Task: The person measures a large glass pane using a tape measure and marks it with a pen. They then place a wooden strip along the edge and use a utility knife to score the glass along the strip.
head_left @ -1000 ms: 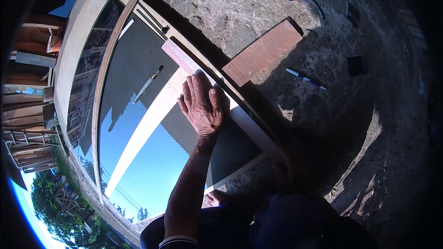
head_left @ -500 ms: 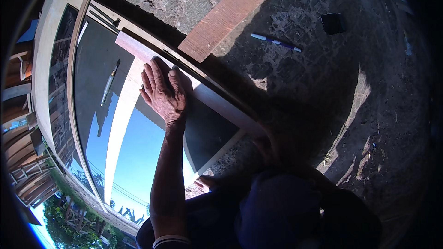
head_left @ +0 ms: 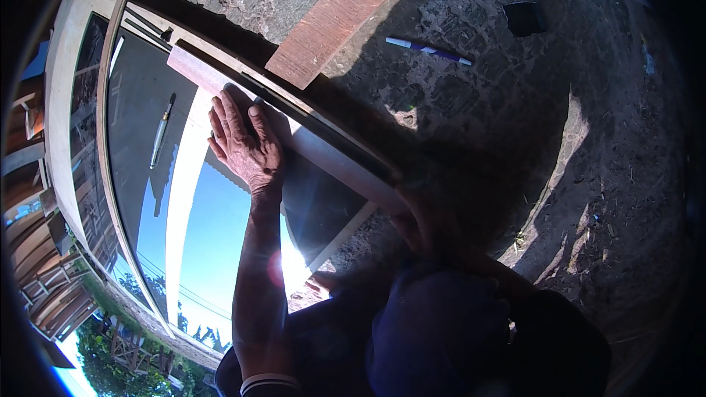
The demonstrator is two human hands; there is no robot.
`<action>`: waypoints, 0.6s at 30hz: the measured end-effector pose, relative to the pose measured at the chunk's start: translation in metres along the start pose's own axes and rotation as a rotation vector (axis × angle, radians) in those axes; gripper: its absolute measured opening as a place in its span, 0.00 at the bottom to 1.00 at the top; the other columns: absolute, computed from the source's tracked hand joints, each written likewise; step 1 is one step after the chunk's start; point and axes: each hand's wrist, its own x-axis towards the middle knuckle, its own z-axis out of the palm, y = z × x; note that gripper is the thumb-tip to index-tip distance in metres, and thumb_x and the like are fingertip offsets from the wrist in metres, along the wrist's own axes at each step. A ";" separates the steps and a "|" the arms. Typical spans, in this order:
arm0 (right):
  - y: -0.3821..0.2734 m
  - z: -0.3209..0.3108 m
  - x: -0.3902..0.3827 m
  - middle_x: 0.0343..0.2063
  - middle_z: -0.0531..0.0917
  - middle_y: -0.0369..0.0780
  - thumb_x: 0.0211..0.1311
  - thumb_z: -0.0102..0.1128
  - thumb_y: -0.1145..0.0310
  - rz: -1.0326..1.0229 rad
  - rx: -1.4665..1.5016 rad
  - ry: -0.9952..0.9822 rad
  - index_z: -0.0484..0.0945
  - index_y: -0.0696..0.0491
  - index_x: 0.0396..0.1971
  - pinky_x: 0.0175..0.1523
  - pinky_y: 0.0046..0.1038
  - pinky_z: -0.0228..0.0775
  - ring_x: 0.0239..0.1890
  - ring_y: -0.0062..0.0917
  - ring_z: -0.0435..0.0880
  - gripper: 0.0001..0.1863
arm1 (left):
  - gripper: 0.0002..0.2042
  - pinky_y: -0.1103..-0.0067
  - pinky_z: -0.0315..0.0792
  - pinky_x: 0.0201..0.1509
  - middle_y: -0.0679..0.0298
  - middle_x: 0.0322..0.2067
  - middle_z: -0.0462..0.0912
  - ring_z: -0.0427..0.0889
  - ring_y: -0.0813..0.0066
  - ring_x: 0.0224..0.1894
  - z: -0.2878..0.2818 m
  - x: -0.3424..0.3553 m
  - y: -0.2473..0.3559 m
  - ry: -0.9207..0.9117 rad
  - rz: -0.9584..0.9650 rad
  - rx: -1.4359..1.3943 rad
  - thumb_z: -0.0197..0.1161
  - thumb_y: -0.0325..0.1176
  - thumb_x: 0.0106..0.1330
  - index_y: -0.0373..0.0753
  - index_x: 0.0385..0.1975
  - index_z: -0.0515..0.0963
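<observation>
My left hand point(head_left: 248, 151) lies flat with its fingers stretched out, pressing on a long pale wooden strip point(head_left: 327, 158) and the glass beside it. Under the strip is a large sheet of glass point(head_left: 209, 239) that mirrors blue sky and a roof edge. In deep shade, my right hand point(head_left: 408, 224) is at the near end of the strip; its fingers are too dark to make out. A slim, pen-shaped tool point(head_left: 159, 136) with a silvery handle and a dark tip rests on the glass, left of my left hand.
Beyond the strip, a reddish-brown plank point(head_left: 337, 22) juts out over rough ground. A white and blue pen point(head_left: 429, 51) and a black flat piece point(head_left: 524, 18) lie on the ground farther right. A thin curved-looking wooden edge point(head_left: 107, 114) runs along the left side of the glass.
The whole view has shifted a little, so things sit slightly farther left and up. Both hands keep their places along the strip.
</observation>
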 end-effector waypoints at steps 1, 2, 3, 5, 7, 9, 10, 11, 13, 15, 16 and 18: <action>0.000 -0.001 0.000 0.49 0.80 0.52 0.69 0.61 0.61 0.013 0.013 -0.005 0.65 0.56 0.68 0.47 0.45 0.79 0.47 0.46 0.83 0.31 | 0.32 0.52 0.35 0.79 0.56 0.75 0.58 0.50 0.55 0.79 0.000 0.000 0.000 0.000 -0.001 0.004 0.44 0.55 0.77 0.48 0.76 0.57; 0.001 -0.001 0.001 0.49 0.80 0.52 0.69 0.61 0.61 0.023 0.024 -0.013 0.65 0.56 0.68 0.47 0.45 0.79 0.47 0.46 0.84 0.31 | 0.32 0.52 0.35 0.79 0.56 0.75 0.58 0.50 0.55 0.79 0.000 0.000 0.000 0.002 -0.002 0.010 0.44 0.55 0.77 0.48 0.76 0.57; 0.001 -0.002 0.001 0.48 0.80 0.52 0.69 0.61 0.61 0.028 0.031 -0.015 0.65 0.56 0.68 0.47 0.45 0.79 0.47 0.46 0.84 0.31 | 0.32 0.52 0.35 0.79 0.56 0.75 0.58 0.50 0.55 0.79 0.000 0.000 0.000 -0.002 -0.006 0.008 0.43 0.55 0.77 0.48 0.76 0.57; 0.001 -0.003 0.001 0.49 0.80 0.52 0.69 0.61 0.61 0.032 0.013 -0.030 0.65 0.57 0.68 0.47 0.45 0.79 0.47 0.47 0.84 0.31 | 0.32 0.52 0.35 0.79 0.56 0.75 0.58 0.50 0.55 0.79 0.000 0.000 0.000 0.003 -0.004 0.010 0.43 0.55 0.77 0.48 0.76 0.57; 0.001 -0.003 0.001 0.49 0.80 0.52 0.69 0.61 0.62 0.033 0.009 -0.035 0.64 0.57 0.68 0.48 0.45 0.79 0.48 0.47 0.84 0.31 | 0.32 0.52 0.35 0.79 0.56 0.76 0.58 0.50 0.55 0.79 0.000 0.000 0.000 -0.003 -0.012 0.006 0.43 0.55 0.78 0.48 0.77 0.57; 0.000 -0.002 0.001 0.49 0.80 0.52 0.69 0.61 0.62 0.032 0.023 -0.037 0.64 0.57 0.68 0.48 0.46 0.79 0.48 0.47 0.83 0.31 | 0.32 0.52 0.34 0.79 0.56 0.76 0.58 0.50 0.56 0.79 0.000 0.001 0.000 -0.002 -0.011 0.003 0.43 0.56 0.78 0.48 0.77 0.56; 0.000 -0.002 0.001 0.49 0.80 0.53 0.69 0.61 0.62 0.041 0.035 -0.048 0.64 0.57 0.68 0.48 0.46 0.79 0.48 0.48 0.83 0.31 | 0.32 0.52 0.34 0.79 0.56 0.76 0.58 0.49 0.56 0.79 0.000 0.001 0.000 -0.002 -0.011 0.001 0.43 0.56 0.78 0.48 0.77 0.56; -0.001 -0.002 0.001 0.48 0.80 0.53 0.69 0.61 0.62 0.052 0.045 -0.060 0.64 0.58 0.68 0.48 0.46 0.79 0.48 0.48 0.83 0.31 | 0.32 0.52 0.34 0.79 0.56 0.76 0.58 0.49 0.56 0.79 0.000 0.001 0.000 -0.002 -0.010 0.001 0.43 0.56 0.78 0.48 0.77 0.56; -0.002 -0.001 0.001 0.48 0.79 0.54 0.69 0.61 0.62 0.076 0.063 -0.081 0.64 0.58 0.68 0.48 0.46 0.78 0.48 0.49 0.83 0.31 | 0.32 0.52 0.34 0.79 0.57 0.76 0.58 0.49 0.56 0.79 0.000 0.001 0.000 -0.008 -0.018 -0.005 0.43 0.56 0.78 0.48 0.77 0.56; -0.004 -0.001 0.001 0.49 0.79 0.54 0.69 0.61 0.62 0.105 0.078 -0.101 0.64 0.58 0.67 0.49 0.46 0.78 0.48 0.49 0.83 0.31 | 0.32 0.52 0.33 0.79 0.57 0.76 0.57 0.48 0.57 0.79 0.000 0.000 0.000 -0.010 -0.022 -0.011 0.43 0.56 0.78 0.48 0.77 0.56; -0.004 -0.002 0.001 0.49 0.79 0.54 0.69 0.61 0.62 0.105 0.072 -0.096 0.64 0.58 0.67 0.49 0.46 0.78 0.48 0.49 0.83 0.31 | 0.32 0.52 0.33 0.79 0.57 0.76 0.57 0.48 0.57 0.79 0.000 0.000 -0.001 -0.009 -0.021 -0.014 0.42 0.56 0.78 0.48 0.77 0.56; -0.005 -0.002 0.001 0.49 0.79 0.55 0.70 0.61 0.62 0.091 0.054 -0.081 0.64 0.58 0.67 0.50 0.46 0.78 0.48 0.50 0.83 0.31 | 0.32 0.53 0.33 0.79 0.57 0.76 0.57 0.48 0.57 0.80 0.000 0.000 -0.001 -0.011 -0.021 -0.022 0.42 0.57 0.78 0.48 0.77 0.56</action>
